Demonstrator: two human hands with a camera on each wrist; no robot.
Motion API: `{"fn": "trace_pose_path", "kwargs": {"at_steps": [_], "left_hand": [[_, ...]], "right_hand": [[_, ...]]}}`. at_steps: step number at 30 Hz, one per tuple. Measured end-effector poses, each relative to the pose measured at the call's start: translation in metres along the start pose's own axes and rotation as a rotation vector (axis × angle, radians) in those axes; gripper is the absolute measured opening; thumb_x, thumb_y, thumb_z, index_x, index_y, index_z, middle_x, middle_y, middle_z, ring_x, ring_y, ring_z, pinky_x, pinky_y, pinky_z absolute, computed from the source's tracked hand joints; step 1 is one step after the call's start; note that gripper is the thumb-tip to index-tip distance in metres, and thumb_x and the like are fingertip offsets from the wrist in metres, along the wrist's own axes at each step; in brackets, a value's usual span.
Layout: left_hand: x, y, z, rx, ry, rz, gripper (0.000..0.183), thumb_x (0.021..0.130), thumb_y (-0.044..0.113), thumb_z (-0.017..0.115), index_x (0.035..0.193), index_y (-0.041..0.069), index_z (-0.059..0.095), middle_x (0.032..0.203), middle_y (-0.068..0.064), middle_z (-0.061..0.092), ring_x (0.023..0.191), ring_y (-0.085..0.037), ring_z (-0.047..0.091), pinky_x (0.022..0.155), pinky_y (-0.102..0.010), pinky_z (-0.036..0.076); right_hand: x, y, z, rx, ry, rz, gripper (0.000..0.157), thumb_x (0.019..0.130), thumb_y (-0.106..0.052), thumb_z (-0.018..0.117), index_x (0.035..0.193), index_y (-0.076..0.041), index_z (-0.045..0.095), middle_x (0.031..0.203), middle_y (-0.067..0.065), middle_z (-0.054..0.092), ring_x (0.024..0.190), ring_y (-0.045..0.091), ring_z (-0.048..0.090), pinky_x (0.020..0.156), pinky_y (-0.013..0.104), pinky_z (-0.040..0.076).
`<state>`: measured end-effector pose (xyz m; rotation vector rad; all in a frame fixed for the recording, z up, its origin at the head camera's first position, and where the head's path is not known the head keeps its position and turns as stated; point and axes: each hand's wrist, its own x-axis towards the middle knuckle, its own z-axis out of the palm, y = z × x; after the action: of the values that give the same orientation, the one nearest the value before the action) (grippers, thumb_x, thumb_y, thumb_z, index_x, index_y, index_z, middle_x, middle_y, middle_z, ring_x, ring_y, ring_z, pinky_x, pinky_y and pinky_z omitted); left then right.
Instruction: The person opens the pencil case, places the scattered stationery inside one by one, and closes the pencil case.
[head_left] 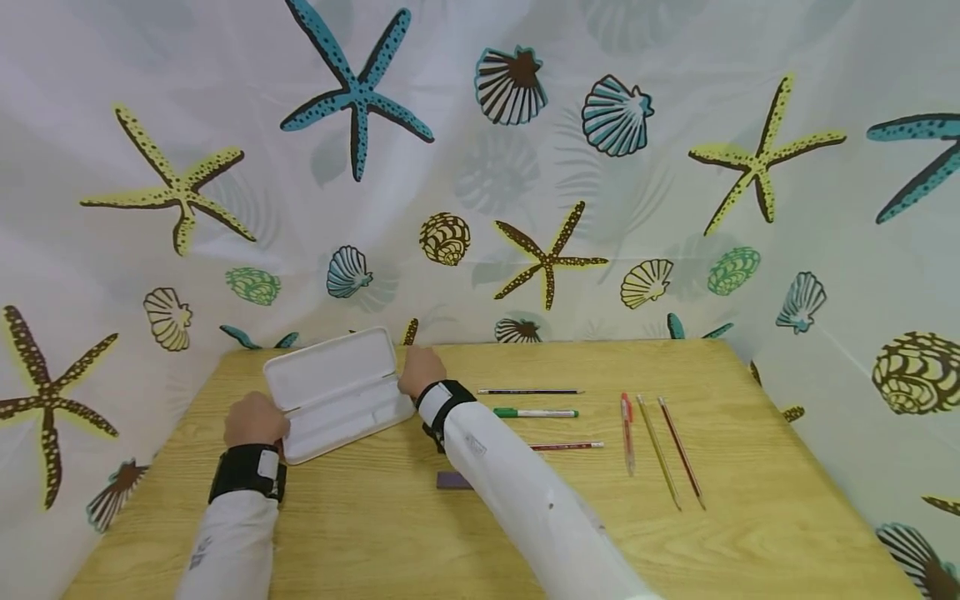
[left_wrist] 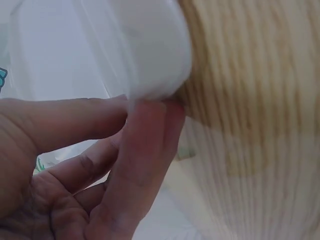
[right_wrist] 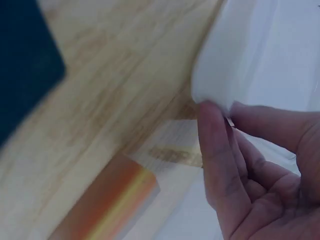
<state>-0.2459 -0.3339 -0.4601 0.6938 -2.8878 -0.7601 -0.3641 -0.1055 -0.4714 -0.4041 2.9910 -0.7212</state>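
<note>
A white pencil case (head_left: pixel 337 412) stands unfolded at the back left of the table in the head view, its lid (head_left: pixel 330 367) leaning back toward the curtain. My left hand (head_left: pixel 255 421) grips the case's left end. Thumb and fingertips pinch the white edge (left_wrist: pixel 160 60) in the left wrist view. At the opposite end, my right hand (head_left: pixel 422 372) does the same, thumb and fingers meeting at the corner (right_wrist: pixel 220 75) in the right wrist view. Inside, the case shows bare white surfaces.
Right of the case lie a dark pencil (head_left: pixel 531 391), a green marker (head_left: pixel 536 413) and a red pencil (head_left: pixel 577 446). Further right are a red-capped pen (head_left: pixel 627 433), a yellowish pencil (head_left: pixel 659 452) and a dark red pencil (head_left: pixel 682 452). My right forearm partly covers a purple block (head_left: pixel 452 481).
</note>
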Motion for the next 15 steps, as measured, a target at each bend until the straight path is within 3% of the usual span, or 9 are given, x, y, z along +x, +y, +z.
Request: {"fn": "trace_pose_path", "kwargs": {"at_steps": [7,10,15], "left_hand": [[-0.004,0.002,-0.002,0.003,0.026,0.003,0.018,0.081,0.003,0.061,0.066,0.0,0.053,0.066,-0.014,0.05,0.062,-0.032,0.053,0.052,-0.044,0.045],[-0.012,0.005,-0.004,0.02,0.021,0.021,0.022,0.082,0.002,0.061,0.062,0.002,0.051,0.064,-0.011,0.048,0.061,-0.031,0.052,0.052,-0.043,0.045],[-0.018,0.006,-0.003,0.035,0.006,0.052,0.025,0.081,0.001,0.06,0.06,0.005,0.047,0.062,-0.008,0.045,0.058,-0.028,0.049,0.05,-0.04,0.041]], "right_hand": [[-0.022,0.002,-0.013,0.046,-0.151,-0.006,0.023,0.084,-0.002,0.075,0.065,-0.004,0.062,0.046,0.004,0.055,0.033,0.012,0.049,0.037,0.025,0.042],[-0.033,0.003,-0.016,0.066,-0.194,-0.001,0.017,0.082,0.0,0.075,0.069,-0.001,0.063,0.047,0.006,0.058,0.033,0.012,0.052,0.037,0.026,0.044],[-0.048,0.006,-0.019,0.01,-0.218,-0.044,0.012,0.081,-0.001,0.074,0.074,-0.002,0.065,0.055,0.007,0.062,0.038,0.014,0.057,0.039,0.026,0.045]]}}
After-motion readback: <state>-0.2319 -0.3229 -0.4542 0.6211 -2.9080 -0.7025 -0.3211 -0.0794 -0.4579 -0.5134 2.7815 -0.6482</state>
